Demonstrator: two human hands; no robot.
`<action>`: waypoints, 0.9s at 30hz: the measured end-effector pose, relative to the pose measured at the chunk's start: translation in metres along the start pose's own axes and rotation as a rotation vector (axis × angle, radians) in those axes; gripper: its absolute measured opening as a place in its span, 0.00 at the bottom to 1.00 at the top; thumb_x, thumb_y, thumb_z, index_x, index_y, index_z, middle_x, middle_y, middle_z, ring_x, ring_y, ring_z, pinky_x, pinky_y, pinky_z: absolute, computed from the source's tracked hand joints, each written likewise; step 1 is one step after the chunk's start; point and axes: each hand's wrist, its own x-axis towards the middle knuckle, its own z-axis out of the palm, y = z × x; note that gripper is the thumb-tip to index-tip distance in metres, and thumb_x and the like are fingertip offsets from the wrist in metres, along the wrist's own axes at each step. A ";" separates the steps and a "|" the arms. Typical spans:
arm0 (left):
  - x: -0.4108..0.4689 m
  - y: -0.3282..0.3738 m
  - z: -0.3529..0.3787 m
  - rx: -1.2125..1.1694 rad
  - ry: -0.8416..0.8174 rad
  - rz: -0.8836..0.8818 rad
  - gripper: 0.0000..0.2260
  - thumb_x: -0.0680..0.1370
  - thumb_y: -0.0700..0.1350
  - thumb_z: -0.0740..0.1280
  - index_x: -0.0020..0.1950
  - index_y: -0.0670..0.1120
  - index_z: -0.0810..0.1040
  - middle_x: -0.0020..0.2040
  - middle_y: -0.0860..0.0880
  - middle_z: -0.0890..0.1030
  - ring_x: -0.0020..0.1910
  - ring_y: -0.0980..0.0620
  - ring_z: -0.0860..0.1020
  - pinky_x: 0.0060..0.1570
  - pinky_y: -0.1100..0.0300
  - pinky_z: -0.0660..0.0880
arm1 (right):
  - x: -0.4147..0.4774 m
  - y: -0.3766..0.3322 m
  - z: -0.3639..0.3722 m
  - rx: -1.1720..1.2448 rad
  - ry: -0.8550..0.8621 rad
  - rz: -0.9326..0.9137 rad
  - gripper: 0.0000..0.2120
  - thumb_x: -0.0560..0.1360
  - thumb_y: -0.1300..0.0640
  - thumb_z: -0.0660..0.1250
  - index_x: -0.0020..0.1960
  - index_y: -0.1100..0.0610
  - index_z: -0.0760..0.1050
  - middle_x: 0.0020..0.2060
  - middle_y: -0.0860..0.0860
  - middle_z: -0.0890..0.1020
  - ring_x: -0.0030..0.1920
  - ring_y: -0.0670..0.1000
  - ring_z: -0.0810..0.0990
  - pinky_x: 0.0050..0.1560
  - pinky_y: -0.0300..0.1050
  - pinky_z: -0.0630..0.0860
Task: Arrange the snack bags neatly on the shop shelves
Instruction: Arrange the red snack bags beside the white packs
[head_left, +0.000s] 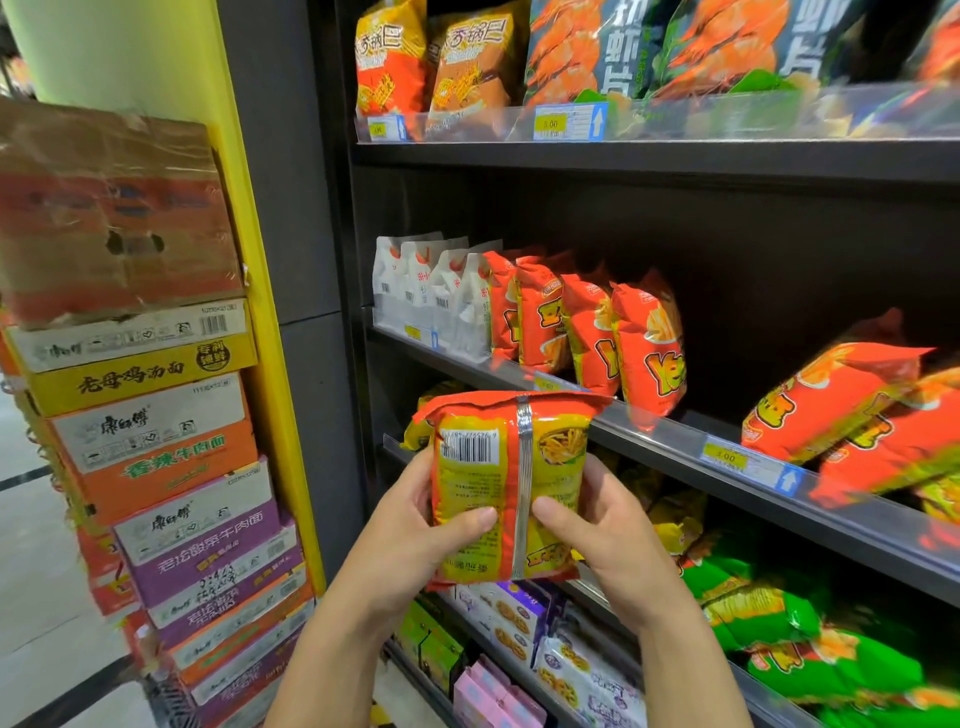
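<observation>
Left hand: grips the left edge of a snack bag, thumb across its face, fingers curled behind.
Right hand: grips the right edge of the same bag, thumb lying by the silver seam.
Snack bag: red and yellow, upright, back panel with barcode towards the camera; held in the air in front of the middle shelf, not touching it.
Middle shelf, left to right: white bags standing in a row; red-orange bags upright just beside them; further red bags at the right, tilted over and overlapping.
Price label: yellow, on the shelf's front strip.
Top shelf: orange bags, then dark bags with prawn pictures.
Lower shelf: green bags, lying unevenly.
Bottom: biscuit packs and pink boxes.
Left of the shelving: yellow pillar and a stack of noodle cartons.
</observation>
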 end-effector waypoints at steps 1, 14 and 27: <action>0.001 0.000 0.000 0.011 0.003 0.009 0.27 0.74 0.42 0.77 0.71 0.54 0.75 0.62 0.53 0.86 0.61 0.53 0.85 0.55 0.58 0.83 | 0.000 0.000 -0.001 -0.012 -0.006 -0.008 0.25 0.75 0.59 0.77 0.69 0.57 0.74 0.60 0.51 0.87 0.61 0.51 0.85 0.55 0.42 0.82; 0.014 0.002 0.004 -0.078 -0.011 -0.093 0.22 0.74 0.52 0.75 0.68 0.52 0.79 0.60 0.50 0.87 0.59 0.48 0.86 0.58 0.47 0.83 | 0.011 -0.008 0.001 0.079 0.108 0.095 0.26 0.72 0.49 0.75 0.66 0.59 0.77 0.55 0.54 0.88 0.56 0.59 0.88 0.54 0.57 0.85; 0.028 0.000 0.033 -0.187 -0.061 -0.202 0.21 0.78 0.52 0.72 0.70 0.52 0.78 0.63 0.46 0.86 0.61 0.43 0.86 0.64 0.40 0.79 | 0.007 -0.014 -0.017 0.046 0.222 0.185 0.23 0.75 0.44 0.74 0.64 0.56 0.79 0.53 0.56 0.89 0.53 0.60 0.89 0.60 0.66 0.82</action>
